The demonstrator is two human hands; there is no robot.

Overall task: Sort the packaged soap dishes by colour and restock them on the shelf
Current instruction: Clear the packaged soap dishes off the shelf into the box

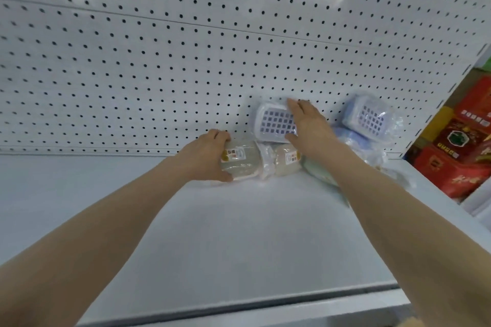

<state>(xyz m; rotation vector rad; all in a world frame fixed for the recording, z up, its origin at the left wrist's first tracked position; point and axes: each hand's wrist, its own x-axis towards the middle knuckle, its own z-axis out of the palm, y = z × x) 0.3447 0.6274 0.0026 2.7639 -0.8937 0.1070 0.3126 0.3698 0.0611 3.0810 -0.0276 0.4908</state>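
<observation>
- The lavender soap dish point(276, 122), wrapped in clear plastic with its grid face outward, stands on the white shelf point(239, 233) and leans back against the pegboard point(186, 74).
- The right hand point(309, 125) lies across the right end of that dish, fingers stretched to its top edge and thumb at its lower edge. I cannot tell whether it grasps or only touches.
- Just left of and below that dish, the left hand point(210, 155) clasps a beige soap dish point(240, 160), with fingers over its far side and thumb at the near edge.
- A second beige soap dish point(288, 160) sits directly below the lavender dish.
- To the lavender dish's right are a green soap dish point(318, 171), a blue soap dish point(350, 141) and a second lavender soap dish point(368, 119).
- Further right of it, past the shelf end, are red boxes point(451, 170).
</observation>
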